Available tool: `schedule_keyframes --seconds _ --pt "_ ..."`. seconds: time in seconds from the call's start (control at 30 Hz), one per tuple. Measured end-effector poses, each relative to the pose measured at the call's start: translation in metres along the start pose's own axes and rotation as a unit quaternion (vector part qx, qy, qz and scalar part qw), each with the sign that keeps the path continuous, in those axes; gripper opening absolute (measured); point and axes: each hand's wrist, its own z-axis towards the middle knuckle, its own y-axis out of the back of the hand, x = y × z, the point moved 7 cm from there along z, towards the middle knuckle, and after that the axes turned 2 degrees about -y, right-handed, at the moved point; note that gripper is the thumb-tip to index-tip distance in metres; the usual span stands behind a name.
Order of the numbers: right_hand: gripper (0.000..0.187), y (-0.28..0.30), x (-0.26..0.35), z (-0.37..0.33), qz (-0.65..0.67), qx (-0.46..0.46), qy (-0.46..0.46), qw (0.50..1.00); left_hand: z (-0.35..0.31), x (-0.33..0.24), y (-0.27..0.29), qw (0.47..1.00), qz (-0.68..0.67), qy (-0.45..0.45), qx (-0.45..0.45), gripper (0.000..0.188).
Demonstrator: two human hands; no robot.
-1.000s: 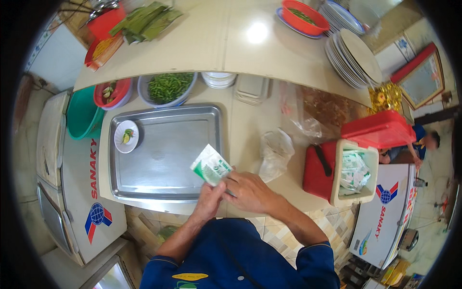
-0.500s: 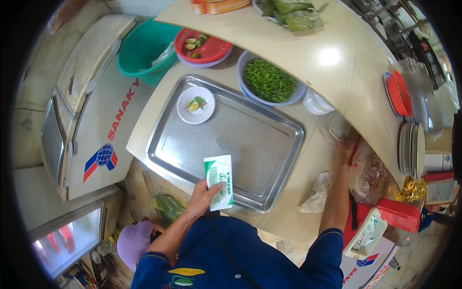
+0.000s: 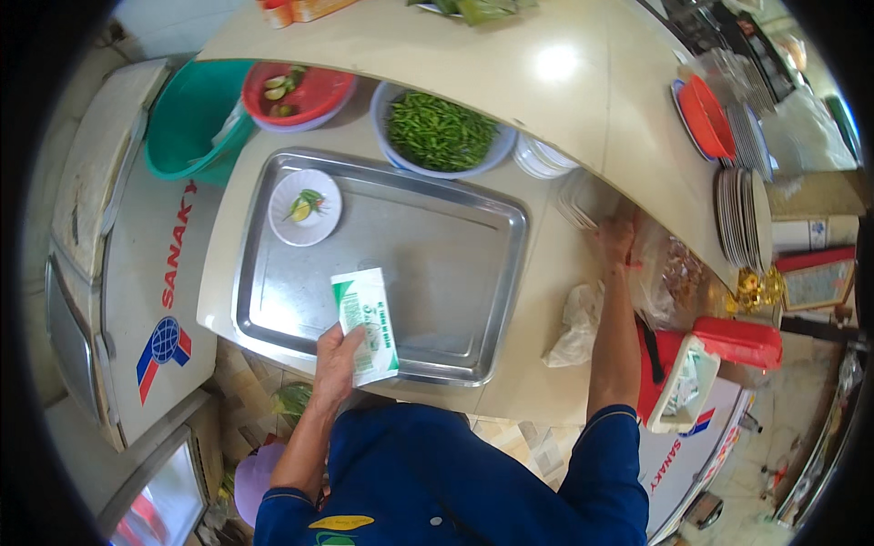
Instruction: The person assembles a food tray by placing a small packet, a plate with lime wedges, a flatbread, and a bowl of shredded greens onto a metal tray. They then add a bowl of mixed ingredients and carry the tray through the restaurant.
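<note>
- Packet (image 3: 364, 296), flat, oblong and smooth, white with green corners and print, stands out over the near side of the metal tray, its top tilted slightly left; whether it touches the rim cannot be told.
- Left hand (image 3: 337, 364) pinches the packet by its left edge, thumb across the face.
- Right hand (image 3: 617, 238) reaches under the raised shelf (image 3: 428, 41), beside a stack of shallow rectangular dishes (image 3: 575, 200); I cannot tell how far its fingers are spread or whether they grip anything.
- Metal tray (image 3: 428, 273), a dull grey rectangle with rounded corners and a raised rim, lies on the pale, smooth bench (image 3: 533, 382).
- Round white dish (image 3: 330, 223) sits in the tray's far left corner, carrying cut lime and small chillies.
- Pale round bowl (image 3: 498, 153) behind the tray is heaped with slim, glossy green pods (image 3: 437, 132).
- Crumpled translucent bag (image 3: 574, 328) slumps on the bench near the right forearm.
- Red-and-cream cool box (image 3: 648, 382), lid open, shows more white-and-green packets (image 3: 681, 391) inside.
- Compared with a second ago, when both hands met at the packet, the right hand is now well apart from it and the left holds it alone.
</note>
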Motion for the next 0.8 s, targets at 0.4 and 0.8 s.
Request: schedule_keyframes --seconds 0.4,0.8 --pt "0.038 0.062 -0.02 -0.011 0.728 -0.035 -0.225 0.647 -0.013 0.022 -0.009 1.0 -0.02 -0.005 0.014 0.019" --pt "0.026 -0.018 -0.021 0.003 0.459 0.14 -0.152 0.864 -0.026 0.042 -0.038 1.0 -0.002 0.007 0.004 0.018"
